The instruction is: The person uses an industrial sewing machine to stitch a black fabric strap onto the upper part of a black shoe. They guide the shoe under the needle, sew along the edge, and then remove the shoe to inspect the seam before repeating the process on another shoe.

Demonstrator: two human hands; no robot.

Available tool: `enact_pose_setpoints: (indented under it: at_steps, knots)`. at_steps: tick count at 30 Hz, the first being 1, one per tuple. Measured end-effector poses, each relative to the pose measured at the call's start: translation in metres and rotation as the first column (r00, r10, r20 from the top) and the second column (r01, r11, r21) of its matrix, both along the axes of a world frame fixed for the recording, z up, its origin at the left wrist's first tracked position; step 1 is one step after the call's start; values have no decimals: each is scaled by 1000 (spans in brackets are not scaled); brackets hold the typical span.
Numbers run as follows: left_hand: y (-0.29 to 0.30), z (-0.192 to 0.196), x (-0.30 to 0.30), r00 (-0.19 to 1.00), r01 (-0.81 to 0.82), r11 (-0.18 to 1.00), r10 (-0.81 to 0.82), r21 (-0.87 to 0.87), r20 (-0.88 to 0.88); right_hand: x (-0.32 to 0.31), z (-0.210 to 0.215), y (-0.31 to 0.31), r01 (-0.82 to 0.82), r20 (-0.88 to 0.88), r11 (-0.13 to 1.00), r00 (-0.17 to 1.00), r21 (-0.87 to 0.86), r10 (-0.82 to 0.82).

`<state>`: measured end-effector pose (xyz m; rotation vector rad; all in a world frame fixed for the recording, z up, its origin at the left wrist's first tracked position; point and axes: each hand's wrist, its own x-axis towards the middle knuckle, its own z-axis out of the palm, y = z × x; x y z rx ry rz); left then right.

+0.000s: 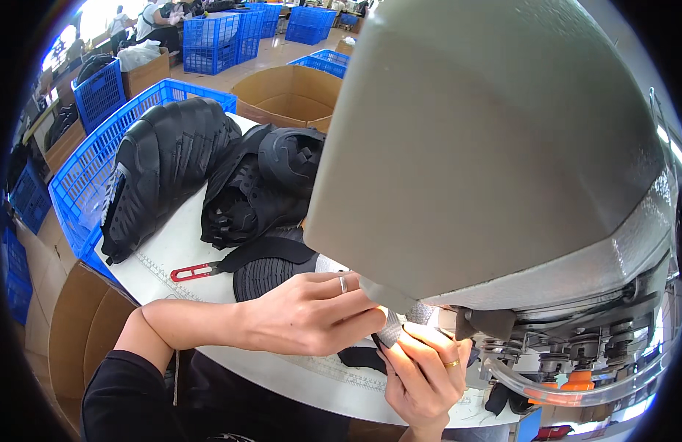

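Under the head of a large grey sewing machine (473, 162), both hands are on a small grey mesh fabric piece (390, 329) with a black edge. My left hand (308, 313), a ring on one finger, has its fingers closed at the piece's left side; the machine hides some fingertips. My right hand (427, 372) pinches the same piece from the near right. The needle area is hidden behind the machine head. Beside my left hand lies a stack of dark curved fabric pieces (271, 278). Red-handled thread snips (194, 272) rest on the white table, left of the stack.
Bundled black shoe uppers (168, 158) and more black uppers (256, 195) cover the table's far left. A blue crate (87, 180) stands beyond its edge, with a round cardboard container (286, 92) behind. Clear tubing (577, 398) curves at right. Other people (153, 22) are far off.
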<state>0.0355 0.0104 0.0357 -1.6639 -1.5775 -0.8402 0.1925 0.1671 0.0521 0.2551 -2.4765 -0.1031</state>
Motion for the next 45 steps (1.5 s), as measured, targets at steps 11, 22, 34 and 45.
enact_pose_setpoints:
  at_steps: [11,22,34,45]
  knots:
    - [1,0,0,1000,7,1000,-7,2,8,-8,-12,-11,-47,-147,982,989,-182,20]
    - [0,-2,-3,1000,-2,1000,2,23,13,-13,-23,-22,-54,-202,955,979,-290,-7]
    - [-1,8,-1,1000,-4,1000,4,22,-4,-11,-22,-23,-55,-212,964,977,-259,-1]
    - [-8,5,-4,999,53,994,-53,-93,0,-14,-6,-37,1,-206,979,978,-205,-44]
